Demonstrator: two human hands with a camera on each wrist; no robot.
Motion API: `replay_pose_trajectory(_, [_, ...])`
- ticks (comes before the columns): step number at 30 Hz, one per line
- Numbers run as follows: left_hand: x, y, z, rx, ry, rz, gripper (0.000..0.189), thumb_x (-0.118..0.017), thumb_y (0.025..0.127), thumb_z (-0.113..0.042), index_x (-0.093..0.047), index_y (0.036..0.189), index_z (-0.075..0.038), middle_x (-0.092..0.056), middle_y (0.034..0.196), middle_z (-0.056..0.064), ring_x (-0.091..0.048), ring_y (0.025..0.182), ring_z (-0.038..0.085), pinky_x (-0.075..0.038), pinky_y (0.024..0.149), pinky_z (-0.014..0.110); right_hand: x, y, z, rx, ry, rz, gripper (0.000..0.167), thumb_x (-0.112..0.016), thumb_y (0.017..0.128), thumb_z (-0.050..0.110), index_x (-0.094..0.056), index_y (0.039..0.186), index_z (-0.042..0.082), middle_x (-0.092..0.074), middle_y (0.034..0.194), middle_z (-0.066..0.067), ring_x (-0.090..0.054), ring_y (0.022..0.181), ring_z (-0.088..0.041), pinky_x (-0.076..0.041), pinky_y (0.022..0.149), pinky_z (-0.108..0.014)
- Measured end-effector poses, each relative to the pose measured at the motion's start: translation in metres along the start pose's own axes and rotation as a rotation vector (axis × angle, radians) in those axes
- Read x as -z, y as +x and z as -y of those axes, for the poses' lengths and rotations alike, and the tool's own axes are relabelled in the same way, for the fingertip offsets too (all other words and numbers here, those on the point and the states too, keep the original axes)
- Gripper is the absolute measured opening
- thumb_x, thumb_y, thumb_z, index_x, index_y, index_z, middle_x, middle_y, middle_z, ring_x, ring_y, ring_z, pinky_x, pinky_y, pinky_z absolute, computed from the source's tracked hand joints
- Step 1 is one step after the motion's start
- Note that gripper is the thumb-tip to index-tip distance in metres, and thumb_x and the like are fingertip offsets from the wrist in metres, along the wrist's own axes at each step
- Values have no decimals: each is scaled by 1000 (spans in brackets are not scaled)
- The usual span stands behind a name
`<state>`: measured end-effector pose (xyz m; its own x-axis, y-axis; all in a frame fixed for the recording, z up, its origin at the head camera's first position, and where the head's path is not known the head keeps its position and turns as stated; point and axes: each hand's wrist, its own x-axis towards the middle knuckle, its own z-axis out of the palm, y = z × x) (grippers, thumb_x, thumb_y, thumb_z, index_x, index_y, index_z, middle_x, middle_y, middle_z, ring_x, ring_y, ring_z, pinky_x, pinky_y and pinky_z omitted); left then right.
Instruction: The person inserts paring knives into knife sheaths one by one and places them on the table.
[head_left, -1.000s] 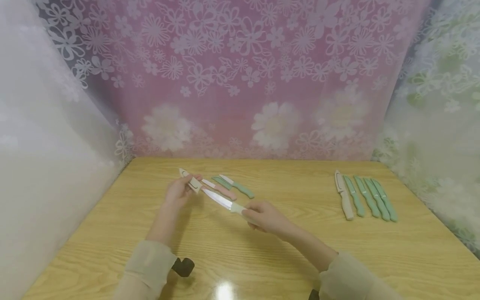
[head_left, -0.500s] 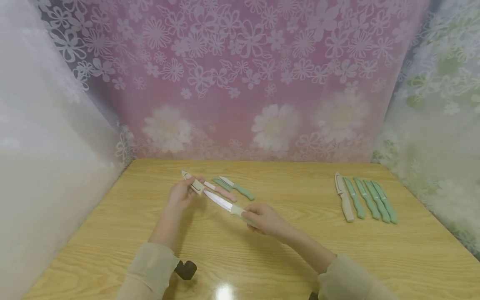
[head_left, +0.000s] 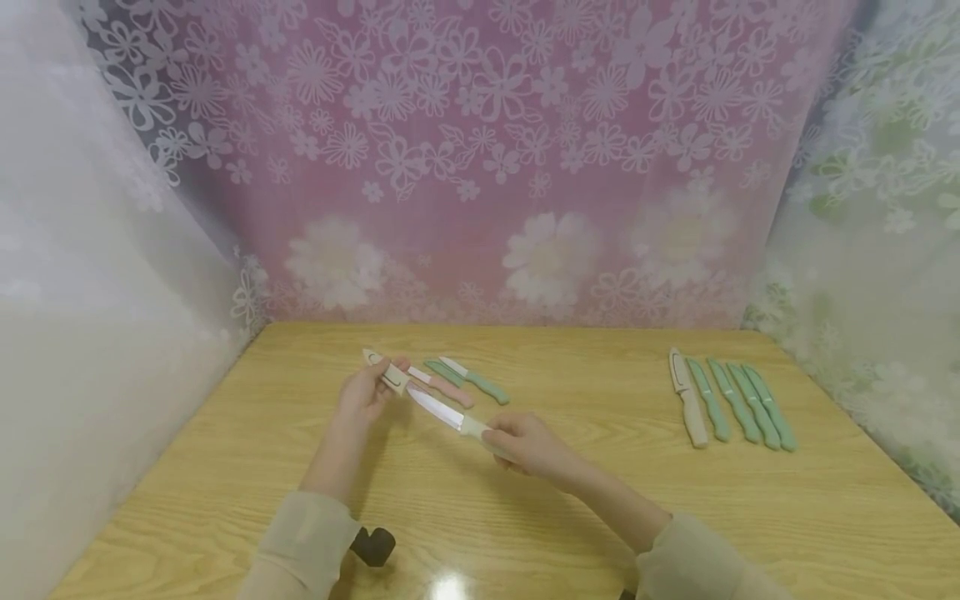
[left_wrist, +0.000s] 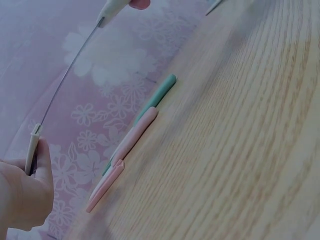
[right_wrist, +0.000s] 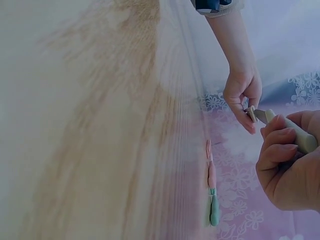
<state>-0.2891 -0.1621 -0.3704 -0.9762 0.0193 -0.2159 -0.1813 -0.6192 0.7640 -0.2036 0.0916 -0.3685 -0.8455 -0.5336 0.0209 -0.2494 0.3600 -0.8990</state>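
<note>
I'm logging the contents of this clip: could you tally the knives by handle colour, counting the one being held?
Green: 5 (one green knife at the left of the head view, four green knives at the right)
Pink: 1 (pink knife)
Beige or cream: 2 (beige knife, cream knife in the right hand)
Total: 8

I can read no words, numbers, brands or signs in any of my three views. The cream sheath (head_left: 396, 382) carries a thin dark curved line, which I can't make out as a letter, and the cream sheathed knife (head_left: 679, 377) on the right has a similar line along its cover. On the bare blade (head_left: 435, 407) I can make out no lettering. The pink curtain (head_left: 525, 167) shows only printed flowers, nothing I could read as text.
</note>
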Motion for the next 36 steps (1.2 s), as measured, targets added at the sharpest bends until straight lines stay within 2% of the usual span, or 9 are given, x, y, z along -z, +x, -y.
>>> replay_pose_trajectory(5, [-1,-3,1,-8,-14,2,46,-36,100,-7,-20,140,10,-36,137,26,-55,113,23,-41,100,28,-2,-1,0,-4,2,7,29,-48,96,17,-58,100,-10,-47,58,1,-32,42,-6,-26,36,-13])
replay_pose_trajectory(10, [-4,-4,4,-9,6,15,46,-35,101,-6,-19,140,10,-31,141,27,-41,126,29,-43,98,27,-3,0,-1,-5,6,6,30,-47,96,17,-57,100,-10,-46,58,2,-31,41,-5,-25,36,-13])
replay_pose_trajectory(18, [-8,0,10,-12,-91,5,45,-34,101,-6,-21,140,10,-34,140,27,-38,129,31,-42,100,29,-5,3,-3,-36,7,-30,32,-45,97,22,-57,94,-9,-44,54,3,-29,39,-6,-23,34,-15])
replay_pose_trajectory(22, [-12,-1,11,-12,-90,-7,43,-35,100,-5,-25,138,11,-35,140,27,-38,129,31,-42,100,29,-6,4,-5,-41,14,-45,33,-45,97,22,-56,96,-9,-45,56,2,-30,40,-6,-23,34,-14])
replay_pose_trajectory(26, [-15,-2,13,-10,-86,1,44,-36,100,-4,-23,139,11,-32,141,27,-37,129,31,-41,101,29,-6,4,-5,-52,34,-63,34,-45,97,23,-55,102,-9,-48,60,0,-31,41,-6,-24,35,-14])
replay_pose_trajectory(30, [-18,-2,15,-9,-92,5,45,-37,99,-4,-23,139,11,-32,142,26,-38,129,31,-41,100,28,-7,5,-3,-57,37,-74,33,-45,97,23,-55,101,-9,-48,60,-1,-31,42,-6,-24,35,-14])
replay_pose_trajectory(36, [-21,-1,19,-20,-14,14,41,-36,100,-5,-28,136,13,-35,139,26,-42,126,30,-44,98,27,-8,5,-2,-49,36,-87,33,-46,97,22,-55,103,-9,-50,61,-4,-32,42,-5,-24,35,-14])
